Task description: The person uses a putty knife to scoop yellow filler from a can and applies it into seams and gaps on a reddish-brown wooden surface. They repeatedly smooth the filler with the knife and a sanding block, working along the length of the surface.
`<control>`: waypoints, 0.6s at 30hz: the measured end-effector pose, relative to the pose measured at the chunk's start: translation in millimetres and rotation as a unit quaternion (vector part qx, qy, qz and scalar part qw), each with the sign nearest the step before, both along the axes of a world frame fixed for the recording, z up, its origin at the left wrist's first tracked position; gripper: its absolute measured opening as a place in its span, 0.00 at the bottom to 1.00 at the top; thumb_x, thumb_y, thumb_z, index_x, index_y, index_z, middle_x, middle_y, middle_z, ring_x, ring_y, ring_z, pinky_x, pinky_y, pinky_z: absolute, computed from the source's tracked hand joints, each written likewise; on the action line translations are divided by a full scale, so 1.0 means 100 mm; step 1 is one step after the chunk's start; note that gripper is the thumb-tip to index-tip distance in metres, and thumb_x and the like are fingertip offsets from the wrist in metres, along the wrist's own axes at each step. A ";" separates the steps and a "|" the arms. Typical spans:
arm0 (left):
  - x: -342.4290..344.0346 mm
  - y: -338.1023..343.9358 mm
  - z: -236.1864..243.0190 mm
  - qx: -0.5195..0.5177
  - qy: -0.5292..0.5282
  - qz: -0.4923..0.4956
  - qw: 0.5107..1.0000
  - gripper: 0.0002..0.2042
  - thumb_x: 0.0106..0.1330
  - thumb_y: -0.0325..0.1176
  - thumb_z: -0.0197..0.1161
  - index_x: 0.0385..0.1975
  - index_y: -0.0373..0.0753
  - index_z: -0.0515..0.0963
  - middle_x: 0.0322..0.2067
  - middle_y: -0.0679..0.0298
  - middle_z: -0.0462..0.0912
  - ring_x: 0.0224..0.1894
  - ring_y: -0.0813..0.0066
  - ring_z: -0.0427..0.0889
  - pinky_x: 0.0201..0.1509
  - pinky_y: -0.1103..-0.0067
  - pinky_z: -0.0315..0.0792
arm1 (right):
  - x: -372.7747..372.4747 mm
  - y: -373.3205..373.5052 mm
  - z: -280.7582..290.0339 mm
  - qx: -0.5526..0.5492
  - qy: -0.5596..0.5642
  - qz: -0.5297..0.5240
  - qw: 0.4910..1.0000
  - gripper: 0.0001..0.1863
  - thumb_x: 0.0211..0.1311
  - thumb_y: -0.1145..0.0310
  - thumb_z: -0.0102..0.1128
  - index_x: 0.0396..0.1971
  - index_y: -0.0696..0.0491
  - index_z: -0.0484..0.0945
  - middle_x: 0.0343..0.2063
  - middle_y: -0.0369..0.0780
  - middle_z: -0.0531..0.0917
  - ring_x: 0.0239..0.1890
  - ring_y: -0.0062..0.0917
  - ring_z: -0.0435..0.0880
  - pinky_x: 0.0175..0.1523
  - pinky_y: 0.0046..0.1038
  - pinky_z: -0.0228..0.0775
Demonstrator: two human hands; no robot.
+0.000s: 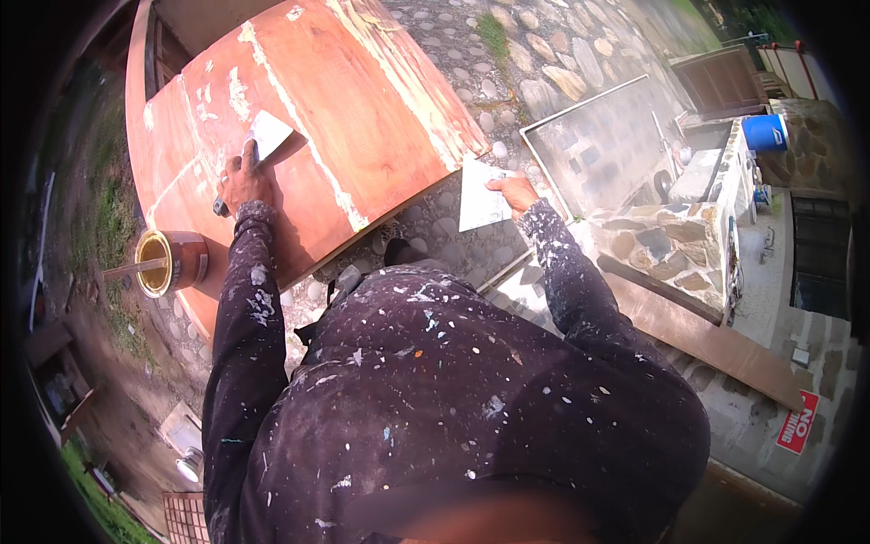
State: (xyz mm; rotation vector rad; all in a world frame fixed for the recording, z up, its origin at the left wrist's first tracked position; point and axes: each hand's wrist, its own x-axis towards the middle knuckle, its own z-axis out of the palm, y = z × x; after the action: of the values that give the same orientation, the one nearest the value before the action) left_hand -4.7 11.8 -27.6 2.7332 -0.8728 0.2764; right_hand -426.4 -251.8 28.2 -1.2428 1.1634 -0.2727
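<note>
Now, our left hand (243, 186) grips a putty blade (271, 133) over the reddish wooden panel (385, 150) ahead; our right hand (517, 192) pinches a pale plate (482, 198) just past its edge. We'd best keep the blade low, pressing evenly along those pale streaks (340, 194).

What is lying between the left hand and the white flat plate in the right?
In the head view, between left hand and plate: reddish wooden panel, crossed by a pale filler strip, then pebbled paving beyond its edge.
</note>
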 end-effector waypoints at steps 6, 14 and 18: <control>0.02 -0.01 -0.05 0.000 0.003 0.006 1.000 0.25 0.65 0.32 0.54 0.62 0.67 0.71 0.52 0.63 0.78 0.55 0.60 0.76 0.62 0.63 0.64 | -0.11 -0.18 0.18 -0.452 0.241 0.162 0.844 0.19 0.58 0.70 0.56 0.50 0.47 0.83 0.45 0.47 0.85 0.46 0.43 0.82 0.51 0.38 0.72; 0.02 -0.01 -0.03 -0.002 -0.004 0.007 1.000 0.24 0.66 0.34 0.56 0.62 0.67 0.71 0.51 0.63 0.78 0.54 0.60 0.78 0.60 0.63 0.66 | -0.25 -0.16 -0.12 -0.627 0.322 0.317 0.634 0.34 0.50 0.76 0.57 0.62 0.40 0.74 0.62 0.33 0.75 0.49 0.32 0.71 0.55 0.36 0.60; 0.01 -0.03 -0.03 0.003 -0.010 0.018 1.000 0.23 0.67 0.34 0.56 0.61 0.67 0.72 0.50 0.63 0.79 0.53 0.59 0.78 0.60 0.64 0.66 | -0.49 -0.26 0.03 -0.533 0.400 0.321 0.673 0.36 0.47 0.77 0.57 0.62 0.41 0.74 0.61 0.34 0.77 0.47 0.33 0.72 0.54 0.35 0.61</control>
State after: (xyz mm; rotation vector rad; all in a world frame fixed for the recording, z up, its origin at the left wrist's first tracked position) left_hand -3.6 9.1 -30.6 2.7596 -0.8312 0.3099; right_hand -475.2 -278.3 31.2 -2.9519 1.1632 0.2357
